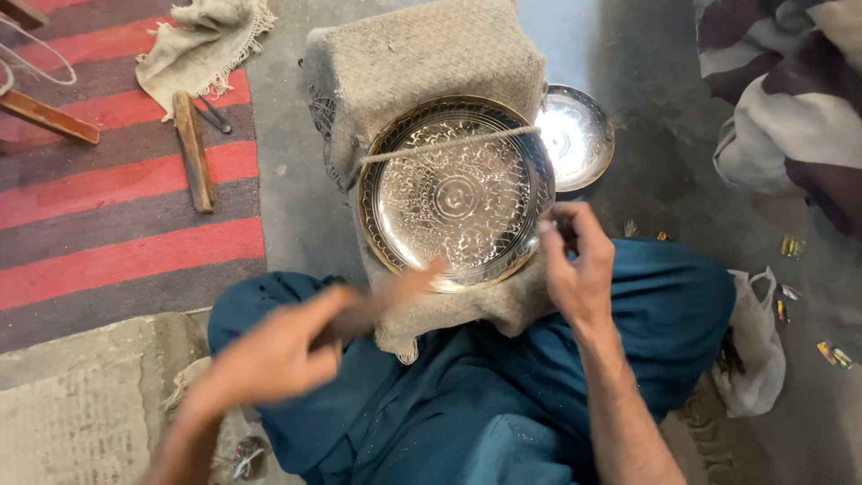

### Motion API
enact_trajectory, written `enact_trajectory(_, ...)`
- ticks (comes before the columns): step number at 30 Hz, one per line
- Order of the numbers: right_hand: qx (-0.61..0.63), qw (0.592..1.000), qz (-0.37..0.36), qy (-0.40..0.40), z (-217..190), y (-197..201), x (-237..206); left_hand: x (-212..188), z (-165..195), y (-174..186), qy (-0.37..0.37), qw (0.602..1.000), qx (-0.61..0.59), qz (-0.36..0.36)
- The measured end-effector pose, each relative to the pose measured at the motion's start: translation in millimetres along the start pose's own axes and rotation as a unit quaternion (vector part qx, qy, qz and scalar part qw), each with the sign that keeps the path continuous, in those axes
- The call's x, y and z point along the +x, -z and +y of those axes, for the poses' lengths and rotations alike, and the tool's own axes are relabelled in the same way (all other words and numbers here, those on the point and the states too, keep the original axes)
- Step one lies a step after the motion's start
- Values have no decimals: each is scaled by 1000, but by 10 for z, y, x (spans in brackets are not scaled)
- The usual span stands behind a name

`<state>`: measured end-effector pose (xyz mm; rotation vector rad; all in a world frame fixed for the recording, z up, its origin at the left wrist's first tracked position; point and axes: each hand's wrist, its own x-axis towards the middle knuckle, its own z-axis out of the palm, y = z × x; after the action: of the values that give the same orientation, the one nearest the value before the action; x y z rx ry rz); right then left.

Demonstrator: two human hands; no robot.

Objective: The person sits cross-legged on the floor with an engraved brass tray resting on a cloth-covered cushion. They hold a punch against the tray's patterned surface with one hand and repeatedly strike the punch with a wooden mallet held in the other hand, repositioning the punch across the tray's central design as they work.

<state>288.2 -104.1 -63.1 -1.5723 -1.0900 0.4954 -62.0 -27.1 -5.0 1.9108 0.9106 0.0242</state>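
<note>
Right hand (575,260) pinches something small at engraved plate's (455,193) rim; left hand (278,350) (blurred) perhaps grips a tool

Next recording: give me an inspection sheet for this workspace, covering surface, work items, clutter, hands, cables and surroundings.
Surface: grey concrete floor; burlap-covered block as work rest.
Work items: round engraved silver metal plate on the block, twisted cord across it; smaller plain silver dish behind.
Clutter: wooden stick, frayed cloth, white plastic bag, small wrappers.
Hands: left hand motion-blurred, holding a blurred wooden tool; right hand at the plate's rim, pinching something small.
Cables: nothing seen.
Surroundings: red-striped rug, striped fabric.
</note>
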Motion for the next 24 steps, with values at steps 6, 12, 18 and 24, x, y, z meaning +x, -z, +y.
enact_trajectory(6,-339,889,-82,296,-77,-52,-17,-350,-387,-800,91,977,-52,-184)
enact_trajectory(12,-366,899,93,220,80,131,312,-415,-505,-1051,157,962,-35,-221)
enact_trajectory(18,-290,908,-27,301,-53,35,108,-52,-257,-567,29,977,25,209)
enact_trajectory(24,-385,896,77,208,-64,91,226,581,114,-361,-3,942,-17,334)
